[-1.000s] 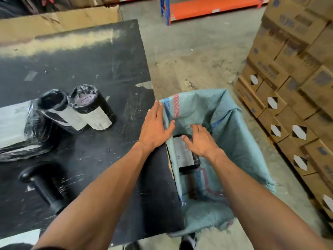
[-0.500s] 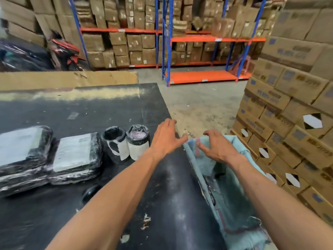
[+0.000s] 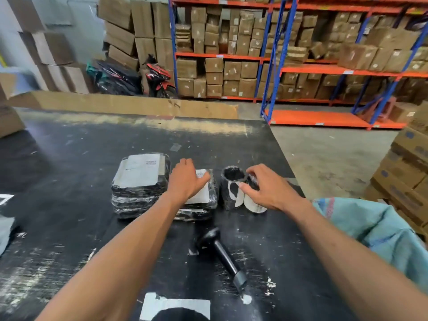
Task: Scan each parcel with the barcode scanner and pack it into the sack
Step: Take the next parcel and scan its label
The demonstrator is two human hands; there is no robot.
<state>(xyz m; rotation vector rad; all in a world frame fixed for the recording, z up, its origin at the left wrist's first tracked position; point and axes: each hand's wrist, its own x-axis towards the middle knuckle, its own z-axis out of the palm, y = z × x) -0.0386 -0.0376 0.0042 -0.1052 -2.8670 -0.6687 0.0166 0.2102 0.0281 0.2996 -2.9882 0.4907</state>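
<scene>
Right hand (image 3: 268, 188) is gripping a cylindrical parcel (image 3: 253, 200) for scanning; left hand (image 3: 186, 179), fingers relaxed, is resting on flat parcel (image 3: 203, 193).

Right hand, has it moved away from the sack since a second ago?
Yes. The right hand left the sack and now touches the two round parcels on the table.

- The left hand (image 3: 185, 179) is covering most of the flat parcel (image 3: 203, 195) under its fingers (image 3: 186, 162).
- The right hand (image 3: 268, 188) is hiding the round parcel (image 3: 253, 202) behind its fingers (image 3: 245, 188).
- The sack (image 3: 382, 230), right of those fingers, is running off the edge.
</scene>
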